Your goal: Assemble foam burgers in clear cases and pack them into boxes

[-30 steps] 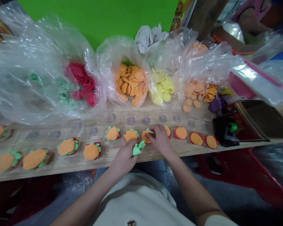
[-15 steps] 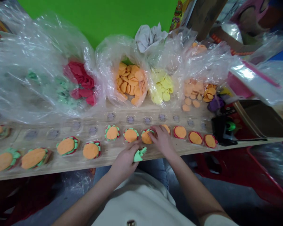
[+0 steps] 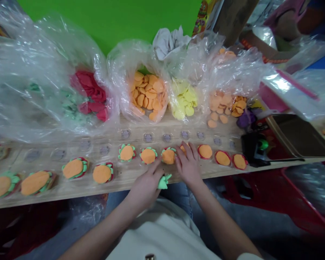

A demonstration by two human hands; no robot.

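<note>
My left hand (image 3: 147,183) is closed around green ruffled lettuce-like pieces (image 3: 164,181) that poke out past its fingers, close to the table's front edge. Curled over a small toy burger (image 3: 184,147), my right hand (image 3: 189,164) grips it with fingers and thumb and hides most of it. Just left of that hand sits a burger (image 3: 168,156) with an orange top and green frill. Two more frilled burgers (image 3: 148,155) stand farther left. On the right, an orange-topped burger (image 3: 205,151) shows a red layer and no green.
Behind the row lie clear plastic trays (image 3: 167,138). Open bags hold orange discs (image 3: 148,94), yellow discs (image 3: 184,99), red pieces (image 3: 90,86) and pale green pieces (image 3: 70,103). Larger burgers (image 3: 35,182) stand at left. A black object (image 3: 256,148) and brown tray (image 3: 300,135) are at right.
My right hand has left the middle burger and moved right onto the neighbouring one. The left hand, still with the green pieces, has shifted slightly.
</note>
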